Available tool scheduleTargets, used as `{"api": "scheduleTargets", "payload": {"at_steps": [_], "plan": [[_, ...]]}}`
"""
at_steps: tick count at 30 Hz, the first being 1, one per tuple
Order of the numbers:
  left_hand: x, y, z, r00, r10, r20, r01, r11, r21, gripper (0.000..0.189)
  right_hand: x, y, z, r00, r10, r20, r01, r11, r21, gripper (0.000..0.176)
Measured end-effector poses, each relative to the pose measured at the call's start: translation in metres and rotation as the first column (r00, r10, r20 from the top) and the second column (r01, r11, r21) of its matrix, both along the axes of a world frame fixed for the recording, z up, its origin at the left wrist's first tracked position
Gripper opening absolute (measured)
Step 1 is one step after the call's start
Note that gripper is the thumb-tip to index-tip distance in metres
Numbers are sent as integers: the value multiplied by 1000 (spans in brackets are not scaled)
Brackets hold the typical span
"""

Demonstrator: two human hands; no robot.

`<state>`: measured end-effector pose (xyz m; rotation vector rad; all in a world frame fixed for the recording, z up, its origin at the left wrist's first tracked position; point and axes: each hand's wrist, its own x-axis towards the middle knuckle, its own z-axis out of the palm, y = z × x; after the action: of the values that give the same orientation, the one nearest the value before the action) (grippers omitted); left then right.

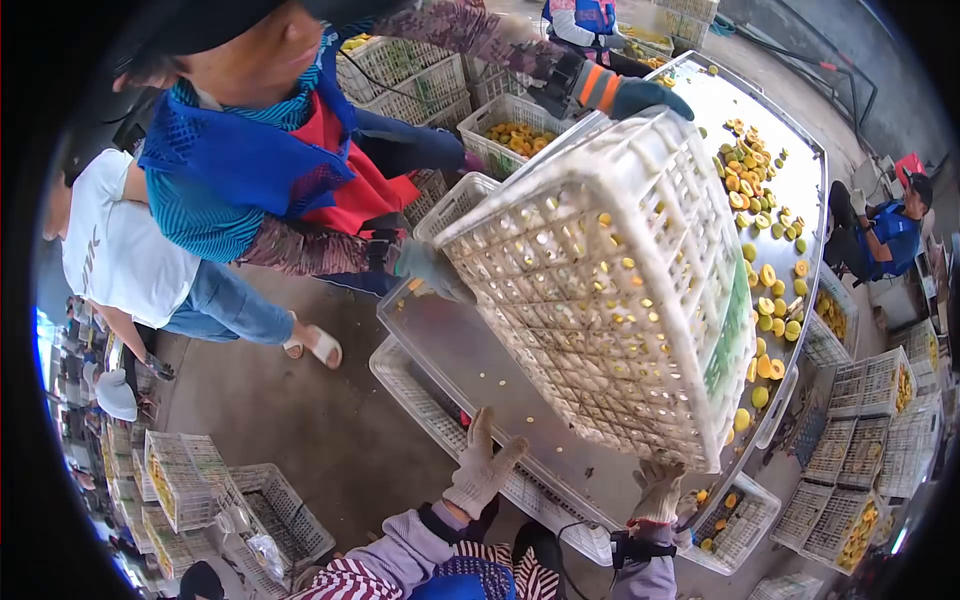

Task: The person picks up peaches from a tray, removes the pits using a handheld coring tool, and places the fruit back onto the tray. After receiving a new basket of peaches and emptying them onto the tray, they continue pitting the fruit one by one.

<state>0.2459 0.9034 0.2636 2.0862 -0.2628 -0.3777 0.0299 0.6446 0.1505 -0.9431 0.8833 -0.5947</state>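
Note:
A large white plastic crate (585,310) is tilted over the metal table (440,335), its slotted base toward me. Yellow-orange fruit shows through its holes. A co-worker in a blue vest grips the crate at its upper rim with one gloved hand (650,98) and at its left side with the other (435,268). My right hand (657,492), in a pale glove, holds the crate's lower corner; its fingertips are partly hidden. My left hand (485,465), also gloved, is raised near the table's front edge, fingers apart and nothing in it.
Halved fruit (760,200) lies spread over the table's far right part. A crate with some fruit (735,525) stands below its right end. Stacked crates (850,430) fill the right side, others (190,480) the lower left. Another person (140,240) stands at left; one (890,235) sits at right.

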Motion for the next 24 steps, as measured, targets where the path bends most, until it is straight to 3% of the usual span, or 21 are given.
{"api": "scheduleTargets", "payload": {"at_steps": [1, 3, 5, 6, 7, 8, 9, 10, 12, 13, 14, 15, 16, 18, 19, 20, 21, 23, 24], "plan": [[-3, 6, -7, 975, -7, -221, 9, 1000, 6, 92, 3, -3, 4, 980, -90, -176, 122, 976, 181, 76], [-14, 13, 3, 972, -42, -231, 36, 999, -26, 93, -9, -12, 19, 984, -70, -163, 102, 976, 195, 73], [-22, 17, 21, 974, -51, -222, 42, 998, -48, 93, -22, -24, 12, 985, 49, -164, -30, 993, 115, 67], [-22, 7, 37, 920, -8, -392, -80, 975, -206, 94, -18, -28, 28, 982, 59, -181, -25, 982, 186, 46], [-27, 3, 48, 831, -7, -557, -219, 915, -338, 95, -20, -28, 30, 983, 77, -167, -46, 981, 186, 46], [-22, 2, 31, 914, -79, -399, -46, 955, -294, 96, -22, -30, 33, 967, 163, -194, -156, 986, 51, 48], [-24, -16, 32, 911, -81, -405, -166, 827, -538, 94, -24, -33, 35, 945, 233, -228, -258, 962, -86, 50], [-24, -45, 36, 907, -96, -409, -265, 623, -735, 93, -15, -21, 63, 957, 191, -218, -200, 980, -19, 34], [-9, -85, 36, 966, -212, -150, 26, 654, -756, 81, -8, -7, 90, 963, 205, -174, -222, 972, -84, 33], [-5, -100, 58, 969, -204, -141, 25, 644, -765, 81, -6, -7, 97, 966, 220, -139, -240, 961, -141, 32], [-7, -110, 91, 993, -111, 38, 114, 827, -550, 74, -8, -21, 83, 964, 266, -22, -267, 951, -154, 31], [-10, -112, 114, 972, -69, 224, 131, 952, -276, 67, -13, -27, 91, 961, 276, -30, -277, 948, -154, 31], [-4, -109, 128, 971, -63, 233, 128, 951, -280, 67, -6, -34, 112, 955, 294, -40, -296, 935, -196, 31], [-1, -95, 148, 905, -415, 97, 422, 843, -334, 66, 15, -31, 182, 962, 268, 40, -247, 927, -281, 32], [-6, -83, 150, 902, -420, 104, 429, 835, -344, 66, 24, -30, 211, 976, 217, 5, -208, 938, -276, 32], [-14, -67, 149, 976, -156, 154, 191, 947, -256, 71, 30, -38, 233, 983, 178, -38, -182, 943, -279, 32], [-22, -53, 146, 969, 106, 224, -67, 982, -175, 76, 33, -42, 247, 988, 131, -79, -148, 951, -272, 32], [-27, -35, 114, 881, 410, 234, -322, 884, -338, 75, 39, -56, 258, 983, 154, -101, -171, 966, -195, 31], [-31, -31, 93, 883, 405, 237, -316, 887, -338, 75, 42, -58, 253, 981, 181, -62, -190, 961, -202, 29]]}}
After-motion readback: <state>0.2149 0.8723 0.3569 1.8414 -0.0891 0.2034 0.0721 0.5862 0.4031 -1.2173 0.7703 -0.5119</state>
